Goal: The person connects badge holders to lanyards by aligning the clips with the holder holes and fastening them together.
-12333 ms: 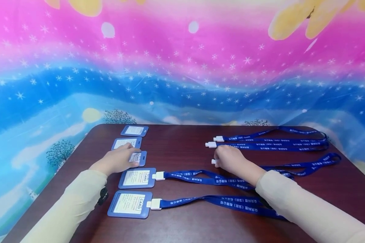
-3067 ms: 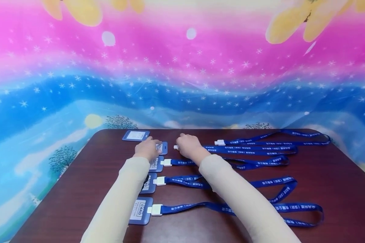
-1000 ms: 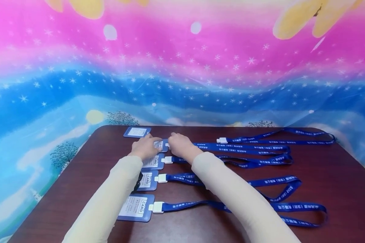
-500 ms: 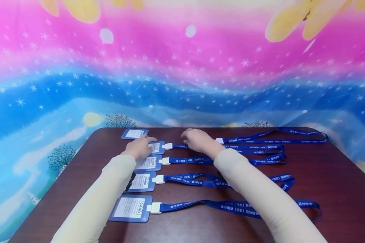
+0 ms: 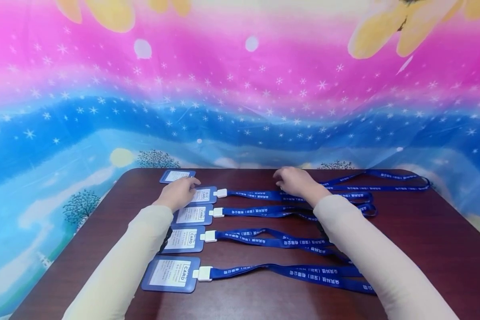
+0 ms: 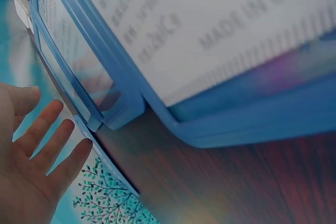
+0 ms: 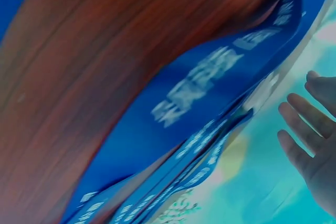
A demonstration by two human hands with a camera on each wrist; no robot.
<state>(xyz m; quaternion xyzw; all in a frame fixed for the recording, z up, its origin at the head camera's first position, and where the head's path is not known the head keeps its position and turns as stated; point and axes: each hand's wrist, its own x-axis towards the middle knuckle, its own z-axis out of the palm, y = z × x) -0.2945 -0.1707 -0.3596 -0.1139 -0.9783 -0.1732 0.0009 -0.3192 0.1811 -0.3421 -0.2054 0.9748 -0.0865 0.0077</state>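
My left hand (image 5: 178, 192) hovers by the second-farthest blue badge holder (image 5: 205, 196), covering its left part; in the left wrist view the left hand (image 6: 39, 153) has its fingers spread and holds nothing. That holder's white clip (image 5: 221, 193) joins it to a blue lanyard (image 5: 252, 194). A loose badge holder (image 5: 175, 176) lies at the far edge, just beyond the left hand. My right hand (image 5: 296, 181), fingers loose and empty in the right wrist view, is near the near end of the farthest lanyard (image 5: 378, 187), hiding its clip.
Three more badge holders line up nearer on the brown table (image 5: 264, 302), including the nearest holder (image 5: 171, 274). Each has a white clip and a lanyard (image 5: 264, 266) stretched to the right. A printed cloth backdrop (image 5: 240, 111) hangs behind the table.
The right hand has let go of the second-farthest lanyard's clip, now at its badge holder, and moved right toward the farthest lanyard. The left hand has shifted slightly left, off that holder.
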